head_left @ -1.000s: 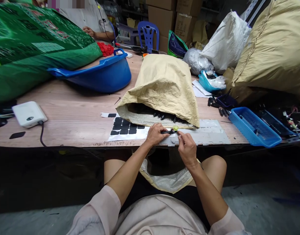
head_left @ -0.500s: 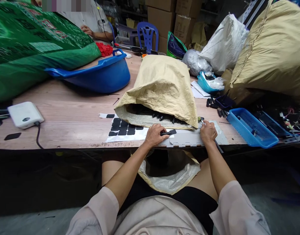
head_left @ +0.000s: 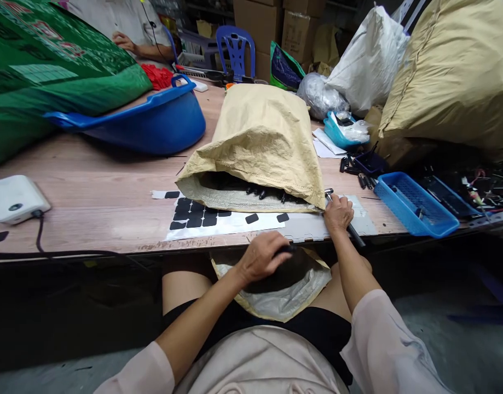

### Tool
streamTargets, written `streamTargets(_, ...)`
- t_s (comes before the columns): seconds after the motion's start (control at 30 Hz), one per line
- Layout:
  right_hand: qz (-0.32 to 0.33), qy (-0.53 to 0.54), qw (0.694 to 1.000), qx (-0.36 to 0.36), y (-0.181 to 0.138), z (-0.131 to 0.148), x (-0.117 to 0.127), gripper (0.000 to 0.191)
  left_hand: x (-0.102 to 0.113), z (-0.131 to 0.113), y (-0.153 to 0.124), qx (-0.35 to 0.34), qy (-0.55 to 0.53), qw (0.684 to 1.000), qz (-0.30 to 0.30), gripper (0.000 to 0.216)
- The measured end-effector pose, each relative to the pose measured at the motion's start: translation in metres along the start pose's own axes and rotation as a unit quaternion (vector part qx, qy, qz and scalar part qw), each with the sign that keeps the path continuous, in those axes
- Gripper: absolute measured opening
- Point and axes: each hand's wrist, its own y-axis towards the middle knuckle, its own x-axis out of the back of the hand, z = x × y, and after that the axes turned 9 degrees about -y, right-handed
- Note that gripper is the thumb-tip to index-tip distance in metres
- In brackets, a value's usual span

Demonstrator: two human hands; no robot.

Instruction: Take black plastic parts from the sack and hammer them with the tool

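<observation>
My left hand (head_left: 261,257) hangs below the table edge over the open sack in my lap (head_left: 276,290), fingers curled on a small black part (head_left: 284,249). My right hand (head_left: 338,213) rests on the table near the edge, closed on a thin dark tool (head_left: 350,230) with a metal tip. A tan woven sack (head_left: 263,142) lies open toward me with several black parts (head_left: 267,192) spilling from its mouth. In front of it lies a white sheet with black pads (head_left: 202,216).
A blue tub (head_left: 152,123) and green sack (head_left: 50,71) stand at the left, a white device with cable (head_left: 15,198) near the left edge. A blue basket (head_left: 413,203) and tan sacks (head_left: 452,82) fill the right. Another person's hand (head_left: 122,39) rests at the far end.
My left hand dropped from the table with the black part down over the lap sack. My right hand left the part, moved right and took up the tool.
</observation>
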Motion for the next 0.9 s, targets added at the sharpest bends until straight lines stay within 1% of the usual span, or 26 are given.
streamTargets(0.03, -0.001, -0.003, 1.000, 0.001, 0.000, 0.000, -0.001, 0.037, -0.011, -0.006, -0.011, -0.008, -0.012, 0.999, 0.039, 0.027)
streamTargets(0.07, -0.001, -0.005, 1.000, 0.002, 0.000, 0.000, -0.001, 0.037, -0.022, -0.010, -0.020, 0.000, -0.016, 0.996, 0.084, 0.026)
streamTargets(0.1, -0.001, -0.006, 1.000, 0.003, 0.000, 0.000, -0.002, 0.037, -0.033, -0.011, -0.029, 0.028, -0.012, 0.992, 0.126, 0.025)
streamTargets(0.17, 0.000, -0.005, 1.000, 0.004, 0.000, 0.001, -0.001, 0.037, -0.053, -0.006, -0.041, 0.125, 0.005, 0.971, 0.202, 0.022)
streamTargets(0.2, 0.000, -0.003, 1.000, 0.004, -0.001, 0.001, -0.001, 0.037, -0.062, -0.001, -0.044, 0.186, 0.015, 0.954, 0.233, 0.022)
streamTargets(0.27, 0.001, -0.001, 1.000, 0.003, -0.001, 0.001, 0.000, 0.037, -0.073, 0.010, -0.047, 0.294, 0.029, 0.917, 0.269, 0.026)
streamTargets(0.3, 0.002, -0.001, 1.000, 0.003, -0.001, 0.001, 0.000, 0.037, -0.076, 0.014, -0.047, 0.330, 0.035, 0.903, 0.272, 0.029)
streamTargets(0.33, 0.003, -0.001, 1.000, 0.004, -0.001, 0.001, 0.000, 0.037, -0.078, 0.016, -0.047, 0.351, 0.039, 0.896, 0.269, 0.034)
streamTargets(0.37, 0.004, -0.001, 1.000, 0.004, -0.001, 0.001, 0.001, 0.037, -0.078, 0.016, -0.047, 0.354, 0.042, 0.896, 0.263, 0.038)
streamTargets(0.4, 0.005, -0.001, 1.000, 0.004, -0.001, 0.001, 0.001, 0.037, -0.076, 0.014, -0.047, 0.337, 0.043, 0.904, 0.259, 0.041)
streamTargets(0.43, 0.006, -0.002, 1.000, 0.004, -0.001, 0.001, 0.001, 0.037, -0.073, 0.010, -0.047, 0.300, 0.041, 0.918, 0.256, 0.043)
streamTargets(0.47, 0.008, -0.002, 1.000, 0.004, -0.001, 0.001, 0.001, 0.037, -0.069, 0.006, -0.045, 0.249, 0.038, 0.935, 0.251, 0.041)
streamTargets(0.5, 0.008, -0.003, 1.000, 0.004, -0.001, 0.001, 0.001, 0.037, -0.063, 0.000, -0.042, 0.187, 0.036, 0.953, 0.236, 0.036)
streamTargets(0.53, 0.009, -0.003, 1.000, 0.005, -0.001, 0.001, 0.001, 0.037, -0.056, -0.004, -0.037, 0.125, 0.037, 0.970, 0.207, 0.029)
streamTargets(0.57, 0.009, -0.003, 1.000, 0.005, -0.001, 0.002, 0.002, 0.037, -0.047, -0.007, -0.029, 0.073, 0.042, 0.983, 0.162, 0.024)
streamTargets(0.6, 0.009, -0.003, 1.000, 0.006, -0.001, 0.002, 0.002, 0.037, -0.037, -0.008, -0.019, 0.039, 0.051, 0.992, 0.106, 0.022)
streamTargets(0.63, 0.010, -0.002, 1.000, 0.006, -0.001, 0.002, 0.002, 0.037, -0.026, -0.006, -0.007, 0.031, 0.066, 0.997, 0.040, 0.022)
streamTargets(0.67, 0.012, -0.001, 1.000, 0.005, -0.001, 0.003, 0.002, 0.037, -0.014, -0.001, 0.008, 0.043, 0.082, 0.995, -0.028, 0.023)
streamTargets(0.7, 0.014, -0.002, 1.000, 0.004, -0.002, 0.003, 0.002, 0.038, -0.002, 0.006, 0.023, 0.072, 0.100, 0.988, -0.092, 0.022)
streamTargets(0.73, 0.016, -0.002, 1.000, 0.002, -0.002, 0.004, 0.003, 0.038, 0.010, 0.014, 0.040, 0.124, 0.119, 0.975, -0.141, 0.021)
streamTargets(0.77, 0.018, -0.003, 1.000, 0.001, -0.002, 0.004, 0.003, 0.038, 0.020, 0.024, 0.055, 0.183, 0.137, 0.959, -0.170, 0.019)
streamTargets(0.8, 0.018, -0.004, 1.000, 0.000, -0.002, 0.005, 0.004, 0.037, 0.029, 0.034, 0.070, 0.241, 0.154, 0.941, -0.183, 0.019)
streamTargets(0.83, 0.018, -0.003, 1.000, 0.000, -0.002, 0.005, 0.004, 0.037, 0.036, 0.042, 0.083, 0.287, 0.168, 0.925, -0.183, 0.018)
streamTargets(0.9, 0.019, -0.001, 1.000, 0.002, -0.002, 0.006, 0.005, 0.037, 0.045, 0.054, 0.101, 0.345, 0.186, 0.906, -0.157, 0.019)
